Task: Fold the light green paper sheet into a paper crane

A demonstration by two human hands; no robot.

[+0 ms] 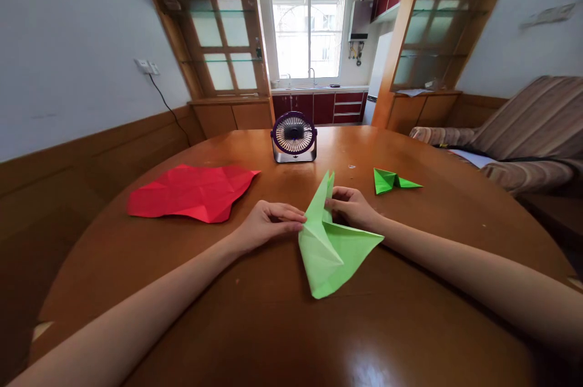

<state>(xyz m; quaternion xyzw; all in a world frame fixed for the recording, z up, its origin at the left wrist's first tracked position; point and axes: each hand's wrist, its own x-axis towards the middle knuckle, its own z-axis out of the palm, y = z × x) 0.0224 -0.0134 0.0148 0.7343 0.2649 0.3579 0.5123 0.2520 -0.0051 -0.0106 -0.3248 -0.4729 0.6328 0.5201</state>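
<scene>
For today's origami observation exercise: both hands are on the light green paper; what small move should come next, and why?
Probably press the crease flat. The left hand pinches the light green paper at its left edge, the right hand holds the upper flap, and the narrow tip stands raised off the table.

A light green folded paper (330, 241) is lying on a glossy brown wooden table (273, 326). A brighter, darker green folded paper (392, 181) is sitting farther off on the same brown top. A creased red sheet (194, 192) is showing plain red, with no print. A small fan (294, 136) is showing a purple ring, a pale grille and a silvery base. A couch (532, 123) is showing brown and beige stripes.
</scene>
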